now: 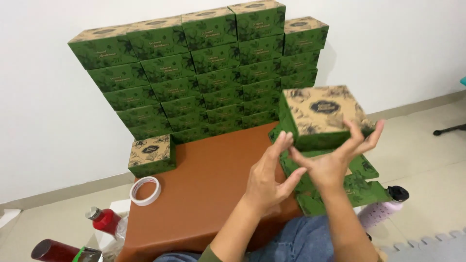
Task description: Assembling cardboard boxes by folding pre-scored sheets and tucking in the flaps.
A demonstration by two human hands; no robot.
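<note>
Both hands work one green box (323,119) held in the air over the right end of the brown bench (208,189): the left hand (269,177) has its fingers spread and only their tips touch the box's near-left corner, while the right hand (335,160) cups it from below with fingers up the right side. Squaring the walls probably calls for firm support underneath and light, even presses. Flat green blanks (359,187) lie just beneath; a finished box (151,155) and tape roll (145,190) sit at the left end, before the stacked boxes (194,73).
</note>
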